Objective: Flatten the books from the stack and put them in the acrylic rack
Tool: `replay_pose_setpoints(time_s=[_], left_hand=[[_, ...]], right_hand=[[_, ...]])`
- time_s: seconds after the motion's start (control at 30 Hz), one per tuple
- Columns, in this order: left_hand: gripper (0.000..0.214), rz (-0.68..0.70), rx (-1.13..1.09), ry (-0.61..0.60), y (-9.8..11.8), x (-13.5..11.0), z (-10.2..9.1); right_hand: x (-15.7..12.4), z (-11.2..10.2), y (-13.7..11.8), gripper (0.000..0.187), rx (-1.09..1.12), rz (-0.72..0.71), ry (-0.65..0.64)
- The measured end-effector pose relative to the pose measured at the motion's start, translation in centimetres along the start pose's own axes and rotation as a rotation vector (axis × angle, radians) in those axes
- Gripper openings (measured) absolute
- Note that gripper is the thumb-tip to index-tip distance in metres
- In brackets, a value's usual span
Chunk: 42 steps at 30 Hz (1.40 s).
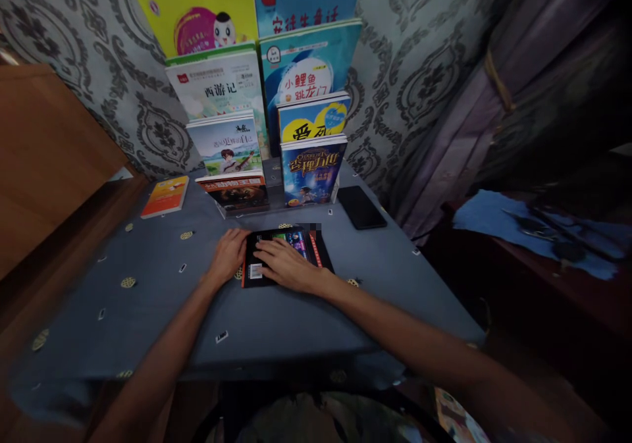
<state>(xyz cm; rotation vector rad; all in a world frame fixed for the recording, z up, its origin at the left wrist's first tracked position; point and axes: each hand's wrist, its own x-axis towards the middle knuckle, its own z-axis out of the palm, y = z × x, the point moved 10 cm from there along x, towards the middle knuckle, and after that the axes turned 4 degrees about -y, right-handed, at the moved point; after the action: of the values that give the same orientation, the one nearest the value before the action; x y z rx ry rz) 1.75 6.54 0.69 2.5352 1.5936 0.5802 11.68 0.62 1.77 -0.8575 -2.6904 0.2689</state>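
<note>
A dark book [254,281] with a barcode, small coloured pictures and a red strip lies flat on the cloth-covered table [276,324]. My left hand [230,255] is at its left edge, fingers together and bent at the upper left corner, holding the edge; the thumb is hard to make out. Across the middle of the cover, my right hand [286,265] rests palm down with its fingers stretched out, hiding part of the print. Behind the book, a clear stand [247,211] carries several upright books, including a blue one [313,173] and an animal book [237,194].
A black phone [362,207] lies right of the stand. On the left is an orange and yellow book [165,197]. Patterned wallpaper rises behind the table, with a wooden panel [54,160] at left. A tied curtain [459,101] and blue cloth [494,226] are at right.
</note>
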Motion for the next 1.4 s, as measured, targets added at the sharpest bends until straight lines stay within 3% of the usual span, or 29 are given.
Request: replay_pose_setpoints(time_s=[0.23, 0.57, 0.93, 1.2, 1.4], left_hand=[[0.035, 0.094, 0.020, 0.025, 1.4, -0.5, 0.2], [0.036, 0.068, 0.027, -0.022, 1.1, -0.6, 0.5], [0.036, 0.078, 0.045, -0.017, 1.2, -0.6, 0.4], [0.038, 0.086, 0.022, 0.000, 1.1, -0.6, 0.5], [0.039, 0.122, 0.022, 0.032, 1.7, -0.8, 0.1]], right_hand=[[0.1, 0.9, 1.5, 0.051, 0.002, 0.131, -0.020], [-0.9, 0.7, 3.3, 0.062, -0.023, 0.242, -0.001], [-3.1, -0.7, 5.7, 0.047, -0.066, 0.327, 0.049], [-6.1, -2.5, 8.7, 0.037, -0.076, 0.469, 0.102], [-7.1, -3.0, 9.6, 0.036, -0.053, 0.535, 0.087]])
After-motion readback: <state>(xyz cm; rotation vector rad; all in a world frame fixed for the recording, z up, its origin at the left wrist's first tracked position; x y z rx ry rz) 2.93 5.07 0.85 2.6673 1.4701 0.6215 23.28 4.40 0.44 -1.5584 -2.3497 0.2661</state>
